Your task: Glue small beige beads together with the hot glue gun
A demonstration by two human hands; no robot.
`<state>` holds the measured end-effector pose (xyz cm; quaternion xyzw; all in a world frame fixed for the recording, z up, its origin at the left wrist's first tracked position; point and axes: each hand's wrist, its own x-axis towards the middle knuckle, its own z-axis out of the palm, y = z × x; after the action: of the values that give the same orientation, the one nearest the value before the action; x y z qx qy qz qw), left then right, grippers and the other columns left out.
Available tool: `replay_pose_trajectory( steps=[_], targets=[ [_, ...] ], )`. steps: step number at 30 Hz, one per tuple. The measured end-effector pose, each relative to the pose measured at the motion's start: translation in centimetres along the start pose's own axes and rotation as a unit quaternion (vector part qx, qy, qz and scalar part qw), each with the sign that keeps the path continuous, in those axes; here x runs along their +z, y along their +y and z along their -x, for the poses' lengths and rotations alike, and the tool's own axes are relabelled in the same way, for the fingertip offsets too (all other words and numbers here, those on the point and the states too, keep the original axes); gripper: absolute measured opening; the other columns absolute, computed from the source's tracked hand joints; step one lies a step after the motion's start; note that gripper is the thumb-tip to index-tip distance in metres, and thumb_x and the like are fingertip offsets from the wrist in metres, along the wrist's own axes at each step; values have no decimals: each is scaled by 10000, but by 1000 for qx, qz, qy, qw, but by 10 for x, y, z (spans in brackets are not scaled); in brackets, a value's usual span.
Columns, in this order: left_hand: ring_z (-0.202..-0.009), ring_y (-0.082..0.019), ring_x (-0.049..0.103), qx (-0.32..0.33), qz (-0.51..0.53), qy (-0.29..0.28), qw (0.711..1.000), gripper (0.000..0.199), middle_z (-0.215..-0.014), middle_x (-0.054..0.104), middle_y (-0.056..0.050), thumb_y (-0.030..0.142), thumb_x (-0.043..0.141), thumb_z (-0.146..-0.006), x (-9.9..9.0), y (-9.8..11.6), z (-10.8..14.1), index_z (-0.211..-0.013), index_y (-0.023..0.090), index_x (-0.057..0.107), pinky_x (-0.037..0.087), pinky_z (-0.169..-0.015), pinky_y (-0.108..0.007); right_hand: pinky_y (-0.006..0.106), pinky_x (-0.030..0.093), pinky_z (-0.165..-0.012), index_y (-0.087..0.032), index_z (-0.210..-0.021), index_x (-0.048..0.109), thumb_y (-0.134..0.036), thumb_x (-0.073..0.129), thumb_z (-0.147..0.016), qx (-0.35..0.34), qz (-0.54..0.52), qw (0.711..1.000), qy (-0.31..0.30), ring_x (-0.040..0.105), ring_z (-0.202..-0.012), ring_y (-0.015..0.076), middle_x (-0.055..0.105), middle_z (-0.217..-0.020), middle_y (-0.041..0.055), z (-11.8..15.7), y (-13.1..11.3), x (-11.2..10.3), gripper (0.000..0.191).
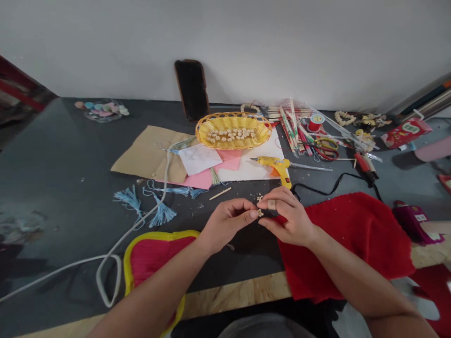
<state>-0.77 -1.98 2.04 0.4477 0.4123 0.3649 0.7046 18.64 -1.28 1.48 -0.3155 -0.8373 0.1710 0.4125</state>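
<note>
My left hand [230,220] is closed in a pinch, with thumb and forefinger on a small beige flower-shaped cluster [260,213]. My right hand [287,216] comes in from the other side, a band around one finger. Its thumb and fingertips are parted around the cluster's edge; whether they touch it is hard to make out. Just beyond the fingertips, several loose beige bits [260,197] lie on the dark table. A yellow glue gun [276,165] rests behind my right hand. Farther back, a yellow woven basket [211,123] contains many similar small flower-shaped pieces.
Blue tassels [162,213], a thin stick [220,193] and a white cable [141,220] lie leftward. Red cloth [355,234] spreads under my right forearm. Behind are brown paper [148,152], a phone [192,89], scissors [326,148], a thread spool [316,123] and a red carton [405,132].
</note>
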Motion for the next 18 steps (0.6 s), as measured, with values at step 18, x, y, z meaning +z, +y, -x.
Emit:
replay_pose_trajectory(
  steps=[18],
  targets=[
    [-636, -100, 466, -13, 19, -4, 1000, 269, -672, 586, 4, 387, 761, -725, 0, 0, 0, -701, 134, 673, 354, -621, -224, 395, 537, -787, -219, -1075, 630, -249, 710, -807, -10, 4, 1000, 13, 627, -899, 218, 682, -946, 80, -1, 0, -1, 281]
  ],
)
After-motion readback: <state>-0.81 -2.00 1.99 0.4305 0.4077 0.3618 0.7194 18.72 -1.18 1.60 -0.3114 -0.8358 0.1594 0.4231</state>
